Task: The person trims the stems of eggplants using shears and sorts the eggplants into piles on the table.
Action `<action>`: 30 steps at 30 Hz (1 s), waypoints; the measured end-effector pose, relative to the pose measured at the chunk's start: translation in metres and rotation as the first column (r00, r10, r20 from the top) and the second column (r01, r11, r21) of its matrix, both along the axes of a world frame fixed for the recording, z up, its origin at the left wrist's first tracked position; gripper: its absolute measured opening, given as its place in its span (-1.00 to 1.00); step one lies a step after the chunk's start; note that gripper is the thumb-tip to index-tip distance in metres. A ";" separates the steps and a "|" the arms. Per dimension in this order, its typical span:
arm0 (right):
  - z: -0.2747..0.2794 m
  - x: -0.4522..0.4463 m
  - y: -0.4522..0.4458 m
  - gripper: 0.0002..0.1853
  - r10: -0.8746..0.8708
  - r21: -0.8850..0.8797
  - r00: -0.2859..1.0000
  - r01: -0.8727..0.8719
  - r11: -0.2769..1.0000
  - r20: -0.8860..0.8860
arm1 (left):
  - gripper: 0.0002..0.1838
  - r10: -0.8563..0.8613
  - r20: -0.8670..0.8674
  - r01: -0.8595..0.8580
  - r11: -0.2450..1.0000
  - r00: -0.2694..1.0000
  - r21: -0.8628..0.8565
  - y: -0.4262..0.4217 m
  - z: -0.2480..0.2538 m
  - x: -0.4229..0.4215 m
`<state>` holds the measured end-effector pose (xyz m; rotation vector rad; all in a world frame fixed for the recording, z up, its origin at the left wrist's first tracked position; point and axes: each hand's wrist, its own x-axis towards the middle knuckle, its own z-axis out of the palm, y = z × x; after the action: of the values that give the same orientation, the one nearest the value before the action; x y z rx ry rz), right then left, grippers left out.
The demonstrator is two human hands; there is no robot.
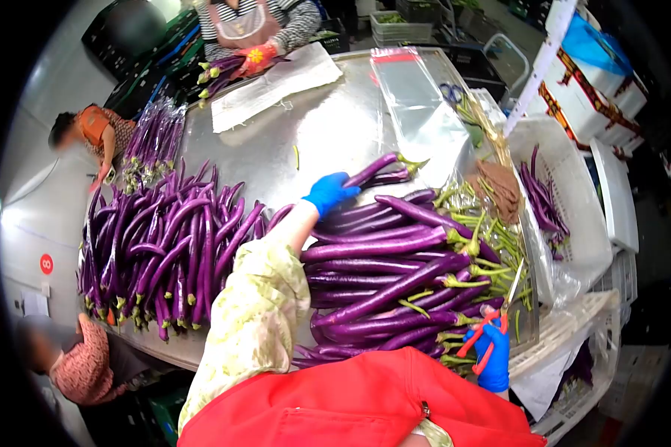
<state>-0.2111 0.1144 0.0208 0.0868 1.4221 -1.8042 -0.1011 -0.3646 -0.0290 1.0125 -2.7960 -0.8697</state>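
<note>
While one metal table (pixel 257 153) spans the view, two heaps of long purple eggplants cover much of its near side: the left heap (pixel 164 253) and the near heap (pixel 384 279), both too overlapped to count. Bagged eggplants (pixel 153 138) lie beyond the left heap, so the work seems partway along, with both heaps remaining loose. The gloved left hand (pixel 330 194) has its fingers wrapped about the end of one held eggplant (pixel 371 170); whether it also grips a second eggplant (pixel 389 179) alongside, I cannot tell. The gloved right hand (pixel 493 356) grips one pair of red-handled scissors (pixel 484 347) by the near heap's stem ends. Many green stem cuttings (pixel 508 240), uncountable, suggest some trimming is done.
</note>
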 end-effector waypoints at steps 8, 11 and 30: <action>0.006 0.008 0.003 -0.46 -0.037 -0.060 0.999 0.038 0.997 0.019 | -0.70 0.149 0.043 -0.146 0.987 0.988 -0.072 -0.007 -0.024 -0.009; 0.008 0.014 0.002 -0.43 -0.100 -0.062 0.994 0.102 0.993 0.036 | -0.66 0.038 0.043 -0.031 0.988 0.998 -0.152 -0.024 -0.008 -0.005; -0.026 0.003 0.017 -0.48 -0.059 -0.236 0.994 0.080 0.968 0.094 | -0.22 -0.454 0.022 0.405 0.813 0.890 0.419 0.121 0.085 -0.080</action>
<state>-0.2079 0.1313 -0.0054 0.0895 1.1442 -1.9921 -0.1806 -0.2441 0.0559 0.4507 -3.0795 -1.5405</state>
